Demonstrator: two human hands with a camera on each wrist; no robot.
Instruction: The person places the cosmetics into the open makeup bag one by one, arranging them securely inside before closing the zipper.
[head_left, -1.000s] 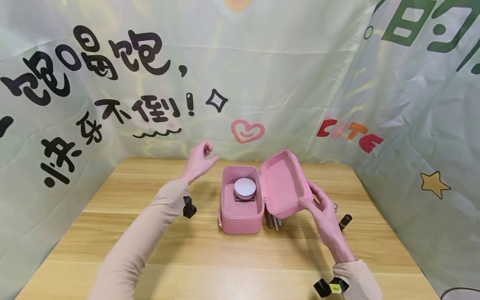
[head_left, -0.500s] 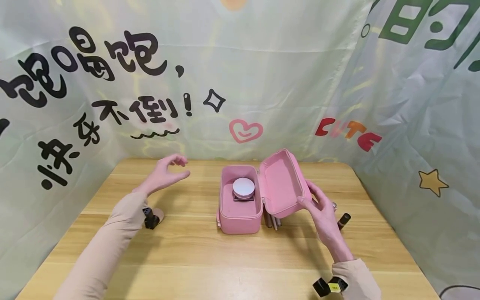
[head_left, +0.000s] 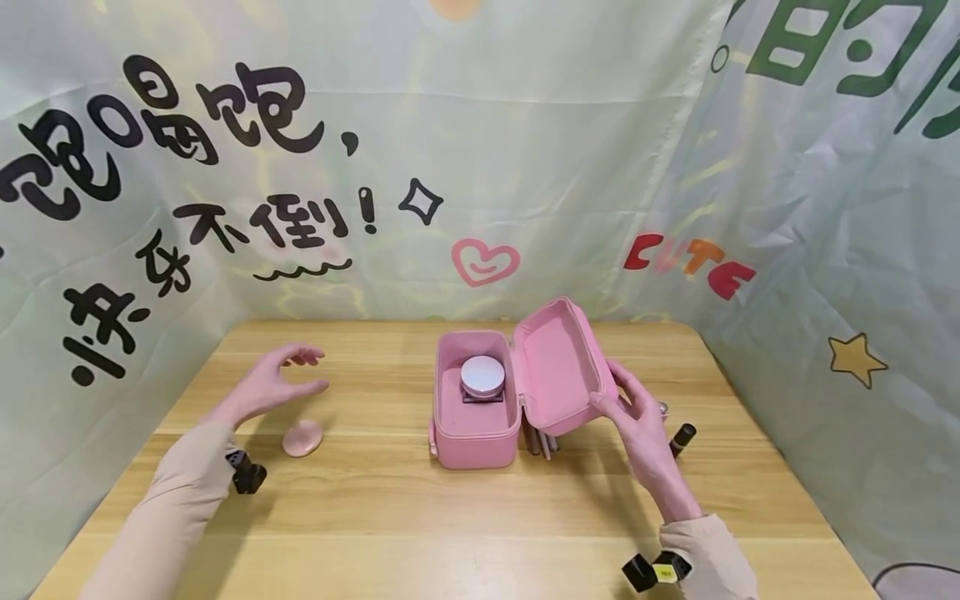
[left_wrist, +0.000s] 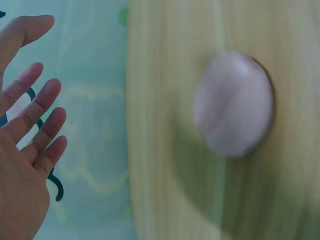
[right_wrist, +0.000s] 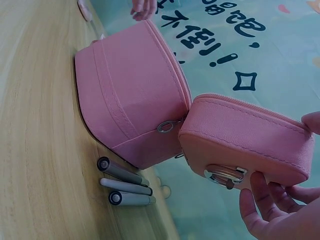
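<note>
Pink case (head_left: pixel 477 452): long axis forward | right grip (head_left: pixel 641 429): clamped on lid (head_left: pixel 557 364) | left grip (head_left: pixel 261 387): apart

2 arms (head_left: pixel 161 512) extended forward; left hand (head_left: pixel 266 387) raised, loosely curved; right hand (head_left: pixel 643 428) gripping.

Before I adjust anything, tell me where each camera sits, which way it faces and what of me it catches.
Head: on your head, facing forward and down at the pink zippered case; both beige sleeves, left hand and right hand show.
Left wrist: on that wrist, facing the tabletop and round pink disc; your left hand fills the left edge.
Right wrist: on that wrist, facing the case's outside; your right hand grips the lid.
Head and right wrist share the case.
</note>
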